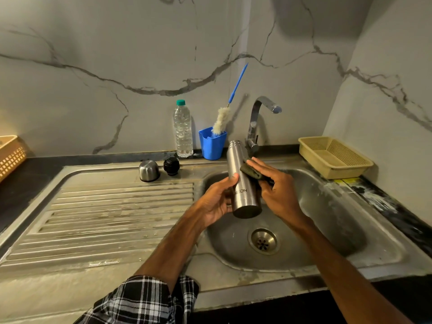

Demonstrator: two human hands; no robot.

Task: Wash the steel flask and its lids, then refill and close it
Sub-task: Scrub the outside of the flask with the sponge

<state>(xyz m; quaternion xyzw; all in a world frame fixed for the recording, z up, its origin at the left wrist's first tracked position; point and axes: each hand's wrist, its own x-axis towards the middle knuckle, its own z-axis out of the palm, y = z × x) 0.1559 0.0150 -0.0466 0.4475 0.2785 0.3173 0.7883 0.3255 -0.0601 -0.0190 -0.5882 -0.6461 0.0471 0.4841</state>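
Got the flask (240,174) over the sink (327,218), left hand (217,202) wrapped round its lower half. Base faces me and the mouth tips away toward the tap (266,105). Right hand (279,191) is just right of it, fingers flat, pressing the pad (252,171) onto its side. The long axis runs away from me, so I'd guess strokes go lengthwise. Cap (149,170) and stopper (171,166) sit well left.
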